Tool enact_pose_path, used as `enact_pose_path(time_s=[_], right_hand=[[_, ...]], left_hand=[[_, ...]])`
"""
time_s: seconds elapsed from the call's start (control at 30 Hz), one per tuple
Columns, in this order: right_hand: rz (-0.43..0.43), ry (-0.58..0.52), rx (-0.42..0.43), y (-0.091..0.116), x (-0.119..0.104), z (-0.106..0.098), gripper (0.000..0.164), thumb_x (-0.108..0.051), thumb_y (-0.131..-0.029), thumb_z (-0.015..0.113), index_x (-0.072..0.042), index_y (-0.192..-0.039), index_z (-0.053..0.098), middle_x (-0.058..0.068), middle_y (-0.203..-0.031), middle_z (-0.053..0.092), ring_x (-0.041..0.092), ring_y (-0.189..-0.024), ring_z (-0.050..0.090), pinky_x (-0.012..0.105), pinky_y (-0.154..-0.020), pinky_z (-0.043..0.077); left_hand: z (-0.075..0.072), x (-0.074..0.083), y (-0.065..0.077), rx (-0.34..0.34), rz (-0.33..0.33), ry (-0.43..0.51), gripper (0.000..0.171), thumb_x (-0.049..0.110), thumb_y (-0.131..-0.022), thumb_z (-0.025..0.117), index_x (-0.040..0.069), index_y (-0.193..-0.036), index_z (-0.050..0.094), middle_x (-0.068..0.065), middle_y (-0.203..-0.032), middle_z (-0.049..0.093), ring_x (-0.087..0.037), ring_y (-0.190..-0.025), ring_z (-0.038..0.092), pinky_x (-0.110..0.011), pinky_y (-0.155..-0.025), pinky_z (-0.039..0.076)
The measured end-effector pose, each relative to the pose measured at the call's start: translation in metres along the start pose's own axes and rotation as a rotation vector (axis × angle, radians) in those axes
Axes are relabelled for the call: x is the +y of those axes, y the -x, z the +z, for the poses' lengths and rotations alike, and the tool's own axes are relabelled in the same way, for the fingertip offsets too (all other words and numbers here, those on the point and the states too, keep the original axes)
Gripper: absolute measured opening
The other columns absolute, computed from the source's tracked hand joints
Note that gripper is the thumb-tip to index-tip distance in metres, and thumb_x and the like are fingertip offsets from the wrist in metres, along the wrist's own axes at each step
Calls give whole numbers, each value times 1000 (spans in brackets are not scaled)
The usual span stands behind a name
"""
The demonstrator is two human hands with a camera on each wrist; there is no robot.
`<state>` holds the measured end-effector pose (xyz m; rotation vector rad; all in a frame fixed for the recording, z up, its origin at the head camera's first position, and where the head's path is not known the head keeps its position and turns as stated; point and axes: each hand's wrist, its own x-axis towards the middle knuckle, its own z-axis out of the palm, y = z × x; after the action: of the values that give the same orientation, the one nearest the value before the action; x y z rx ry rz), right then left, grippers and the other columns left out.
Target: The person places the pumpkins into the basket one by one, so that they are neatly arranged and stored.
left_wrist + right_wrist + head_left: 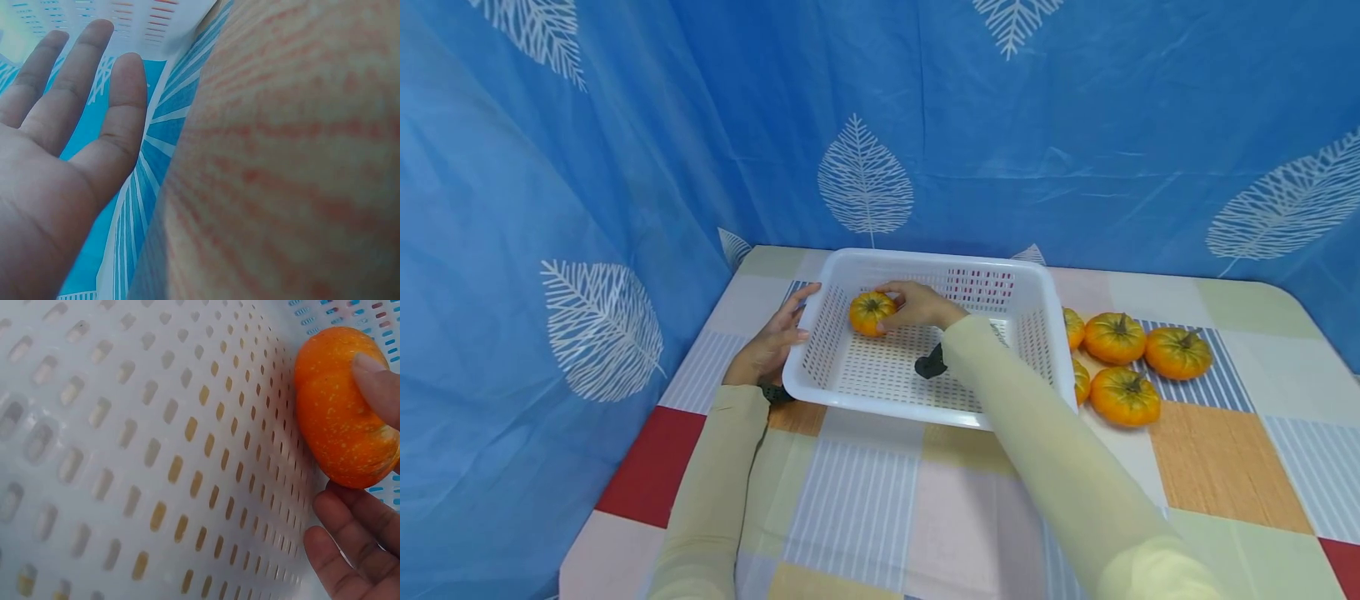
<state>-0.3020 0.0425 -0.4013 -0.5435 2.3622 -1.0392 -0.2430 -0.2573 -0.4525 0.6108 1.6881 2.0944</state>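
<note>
A small orange pumpkin (869, 313) is at the left end inside a white perforated plastic basket (880, 408). My right hand (919, 305) reaches over the basket's near rim and grips this pumpkin from its right side. In the right wrist view, the thumb lies on the pumpkin (340, 406) and the other fingers are under its lower edge, close over the slotted floor. My left hand (771, 343) is at the basket's left wall, its fingertips right at the rim. The left wrist view shows its fingers (128, 94) extended, with nothing gripped.
Several more pumpkins (1124, 397) sit on the table just right of the basket, some partly hidden by its wall. A patchwork-patterned cloth (850, 500) covers the table. Blue curtains with white leaf prints (1045, 167) hang behind and to the left.
</note>
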Motion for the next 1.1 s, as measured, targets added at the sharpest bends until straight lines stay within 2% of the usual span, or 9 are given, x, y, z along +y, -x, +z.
enact_pose_path(time_s=[0.1, 0.23, 0.5, 0.73, 1.1], right_hand=[[1, -3, -2, 0, 0, 1, 72, -18, -99, 79, -9, -162, 47, 21, -162, 48, 40, -144, 49, 51, -120, 42], [16, -21, -7, 0, -1, 0, 74, -18, -99, 78, -9, -164, 44, 21, -163, 46, 41, -147, 46, 52, -121, 40], [74, -107, -25, 4, -3, -7, 75, -17, -98, 78, -10, -164, 44, 23, -164, 45, 40, -149, 44, 55, -123, 37], [89, -124, -23, 12, -12, -15, 73, -16, -99, 77, -7, -163, 44, 26, -162, 46, 41, -148, 46, 53, -120, 42], [-4, -147, 20, 27, -31, -23, 67, -16, -99, 76, -3, -159, 49, 24, -160, 49, 39, -148, 45, 55, -121, 40]], left_hand=[[0, 0, 0, 4, -9, -13, 86, 25, -96, 76, 33, -166, 26, -27, -173, 15, -28, -131, 52, -44, -98, 59], [0, 0, 1, 17, -10, -15, 85, 24, -96, 74, 33, -166, 26, -28, -173, 14, -29, -132, 51, -45, -99, 59], [2, 0, 1, 34, -21, -3, 83, 19, -97, 70, 37, -165, 27, -22, -176, 14, -33, -135, 49, -59, -105, 53], [1, -1, 0, 17, -6, -22, 79, 17, -98, 67, 40, -162, 28, -24, -176, 11, -34, -135, 48, -61, -104, 52], [2, 0, 0, 14, -14, -9, 80, 20, -98, 69, 39, -163, 26, -23, -177, 10, -38, -139, 45, -67, -107, 46]])
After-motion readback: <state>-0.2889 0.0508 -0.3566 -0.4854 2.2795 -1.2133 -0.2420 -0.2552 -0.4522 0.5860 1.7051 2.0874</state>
